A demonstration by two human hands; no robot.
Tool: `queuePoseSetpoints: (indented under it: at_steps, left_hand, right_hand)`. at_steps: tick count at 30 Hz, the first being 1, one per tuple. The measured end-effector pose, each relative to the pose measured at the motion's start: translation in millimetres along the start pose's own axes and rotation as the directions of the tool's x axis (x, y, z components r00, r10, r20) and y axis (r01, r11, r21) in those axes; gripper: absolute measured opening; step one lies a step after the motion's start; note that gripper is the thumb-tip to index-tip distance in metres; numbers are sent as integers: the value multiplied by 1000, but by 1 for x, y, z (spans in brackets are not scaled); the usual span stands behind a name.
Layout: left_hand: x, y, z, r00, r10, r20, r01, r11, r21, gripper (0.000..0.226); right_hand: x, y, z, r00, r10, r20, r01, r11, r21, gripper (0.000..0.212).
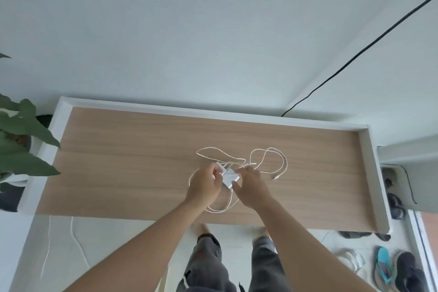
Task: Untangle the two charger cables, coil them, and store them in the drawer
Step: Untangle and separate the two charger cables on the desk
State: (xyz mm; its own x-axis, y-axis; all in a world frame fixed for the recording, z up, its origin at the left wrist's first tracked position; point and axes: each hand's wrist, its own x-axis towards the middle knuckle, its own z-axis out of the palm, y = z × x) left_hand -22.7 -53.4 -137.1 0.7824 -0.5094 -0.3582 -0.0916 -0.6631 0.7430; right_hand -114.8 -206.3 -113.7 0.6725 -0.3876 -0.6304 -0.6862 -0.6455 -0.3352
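Left grip point(205, 181): pinching a white adapter point(222, 168).
Right grip point(252, 184): pinching the second adapter point(229, 179).
Cables point(265, 156): loops tangled on the bench point(118, 161), toward 1 o'clock.
Advice: part adapters slowly, feeding slack.

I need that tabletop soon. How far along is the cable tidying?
Nothing is finished. The thin white charger cables lie looped and crossed on the wood-grain tabletop. The left hand and right hand hold the white plug adapters, working on the tangle. Untangling, coiling and storing remain; no drawer is visible.
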Motion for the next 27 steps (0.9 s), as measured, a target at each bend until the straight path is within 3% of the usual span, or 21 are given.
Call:
queuePoseSetpoints:
  at_steps: [4,13,19,23,24,27]
  left_hand:
    - [-3,-17,6,985,-4,173,-6,998,56,26]
    - [-34,-27,-24,988,82,134,-78,996,-36,23]
    - [-42,-24,-35,955,65,291,-34,993,-110,39]
    - [-39,-18,-37,949,85,305,-20,977,-210,55]
    - [-38,-17,-38,950,87,299,-19,975,-221,55]
    - [-34,-19,-41,962,82,260,-37,984,-176,53]
  right_hand:
    - [7,-5,21,998,58,-33,-61,993,-98,69]
    - [13,-5,31,987,44,-157,-78,973,-217,71]
    - [1,-3,20,986,86,-143,-72,992,105,64]
    - [-12,-10,7,982,130,-136,-93,964,249,77]
    - [-14,-11,5,979,141,-147,-97,958,271,72]
    - [-18,-14,2,966,171,-195,-99,938,333,28]
